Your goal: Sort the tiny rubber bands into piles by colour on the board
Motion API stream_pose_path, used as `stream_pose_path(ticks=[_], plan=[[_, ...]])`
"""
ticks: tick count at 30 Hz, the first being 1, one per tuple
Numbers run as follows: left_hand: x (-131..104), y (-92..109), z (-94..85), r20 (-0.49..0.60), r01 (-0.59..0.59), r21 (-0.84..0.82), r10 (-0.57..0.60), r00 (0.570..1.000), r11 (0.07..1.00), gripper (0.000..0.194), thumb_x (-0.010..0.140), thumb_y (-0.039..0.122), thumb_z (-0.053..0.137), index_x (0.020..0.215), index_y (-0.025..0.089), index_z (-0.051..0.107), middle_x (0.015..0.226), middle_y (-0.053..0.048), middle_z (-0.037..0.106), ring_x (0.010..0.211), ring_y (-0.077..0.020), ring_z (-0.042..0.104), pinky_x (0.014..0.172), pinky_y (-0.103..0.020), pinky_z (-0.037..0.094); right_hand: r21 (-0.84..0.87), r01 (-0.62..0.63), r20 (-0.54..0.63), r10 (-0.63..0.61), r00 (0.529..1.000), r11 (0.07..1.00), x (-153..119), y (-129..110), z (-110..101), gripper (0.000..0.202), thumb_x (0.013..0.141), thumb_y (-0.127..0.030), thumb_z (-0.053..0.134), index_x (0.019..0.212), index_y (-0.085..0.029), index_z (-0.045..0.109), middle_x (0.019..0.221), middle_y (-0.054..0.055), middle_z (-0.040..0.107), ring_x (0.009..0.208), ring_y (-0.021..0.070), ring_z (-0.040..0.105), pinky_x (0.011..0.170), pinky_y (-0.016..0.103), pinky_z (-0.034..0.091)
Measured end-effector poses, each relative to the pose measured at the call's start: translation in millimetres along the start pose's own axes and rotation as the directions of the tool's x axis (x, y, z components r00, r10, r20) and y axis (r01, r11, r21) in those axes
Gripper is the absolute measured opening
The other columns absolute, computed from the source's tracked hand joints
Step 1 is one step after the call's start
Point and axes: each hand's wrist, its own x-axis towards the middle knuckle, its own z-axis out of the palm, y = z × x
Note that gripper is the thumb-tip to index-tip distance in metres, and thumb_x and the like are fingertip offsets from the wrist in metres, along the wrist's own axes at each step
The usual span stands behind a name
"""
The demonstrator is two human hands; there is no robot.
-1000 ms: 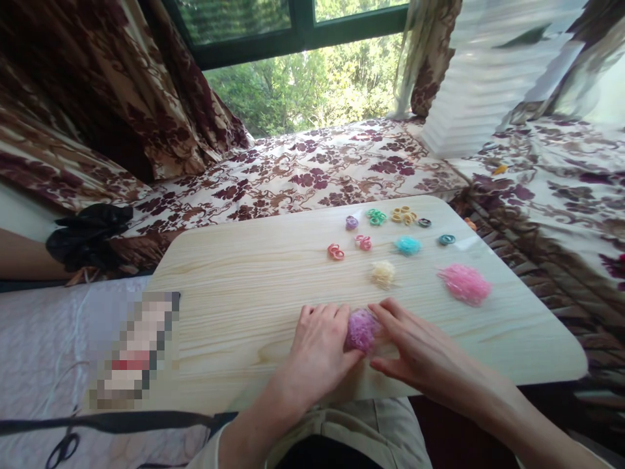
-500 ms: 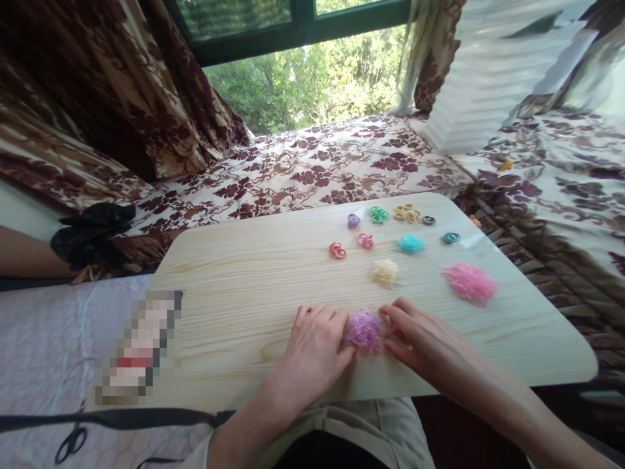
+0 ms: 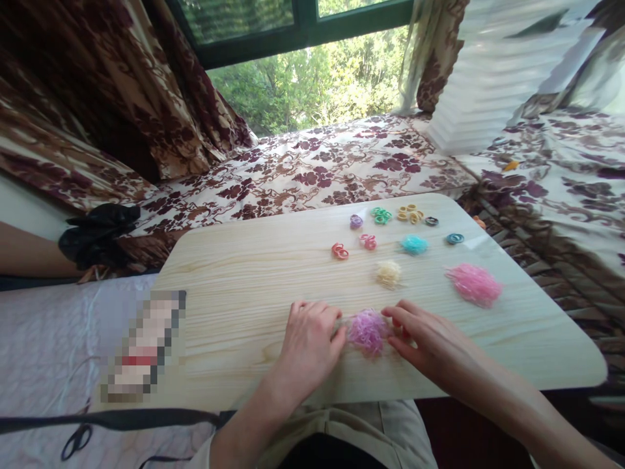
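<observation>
A loose heap of thin lilac elastic bands (image 3: pixel 368 332) lies on the pale wooden table (image 3: pixel 234 273), near its front edge. My left hand (image 3: pixel 315 335) rests just left of the heap, fingers bent and thumb apart, with nothing visible in it. On the other side, my right hand (image 3: pixel 417 331) has thumb and fingers spread, the tips beside the heap's right edge. Past my hands are a small cream pile (image 3: pixel 388 275) and a larger pink pile of bands (image 3: pixel 473 284).
Farther back lie a turquoise pile (image 3: pixel 414 245) and small groups of hair ties: red (image 3: pixel 340 251), pink (image 3: pixel 368 241), purple (image 3: pixel 356 221), green (image 3: pixel 381 215), yellow (image 3: pixel 410 213), dark (image 3: pixel 431 221) and blue (image 3: pixel 455 239). A blurred-out object (image 3: pixel 144 345) occupies the left side.
My left hand has drawn back leftward from the lilac heap, and a gap now shows between them. The right hand's fingers have parted slightly. The heap looks a little more spread.
</observation>
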Motion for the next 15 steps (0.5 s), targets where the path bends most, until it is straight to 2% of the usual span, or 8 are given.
stream_pose_path(ticks=[5, 11, 15], plan=[[7.6, 4.3, 6.0, -0.025, 0.01, 0.03, -0.009, 1.0, 1.0, 0.012, 0.085, 0.015, 0.056, 0.076, 0.02, 0.062, 0.082, -0.003, 0.068, 0.086, -0.0207, 0.062, 0.095, -0.044, 0.037, -0.025, 0.021, -0.027, -0.022, 0.999, 0.999, 0.5, -0.7, 1.0, 0.015, 0.084, -0.014, 0.05, 0.092, -0.018, 0.062, 0.081, 0.005, 0.062, 0.066, 0.0167, 0.062, 0.061, 0.03, 0.049], [10.5, 2.3, 7.8, -0.024, -0.009, 0.045, 0.011, 1.0, 0.999, 0.018, 0.083, 0.01, 0.052, 0.07, 0.02, 0.058, 0.075, -0.002, 0.067, 0.078, -0.0189, 0.061, 0.093, -0.043, 0.039, -0.023, 0.02, -0.071, -0.021, 0.997, 1.0, -5.2, 11.8, 0.9, 0.017, 0.086, -0.019, 0.05, 0.097, -0.018, 0.063, 0.081, 0.005, 0.063, 0.064, 0.0168, 0.064, 0.058, 0.029, 0.051], [8.2, 1.4, 6.9, -0.071, -0.011, 0.04, 0.014, 0.997, 0.999, 0.018, 0.083, 0.009, 0.05, 0.071, 0.02, 0.056, 0.075, -0.001, 0.066, 0.078, -0.0181, 0.061, 0.091, -0.041, 0.042, 0.007, 0.035, -0.221, -0.032, 0.975, 0.999, -6.3, 8.8, 0.0, 0.019, 0.091, -0.024, 0.049, 0.103, -0.02, 0.063, 0.089, 0.006, 0.066, 0.067, 0.0163, 0.066, 0.059, 0.028, 0.052]])
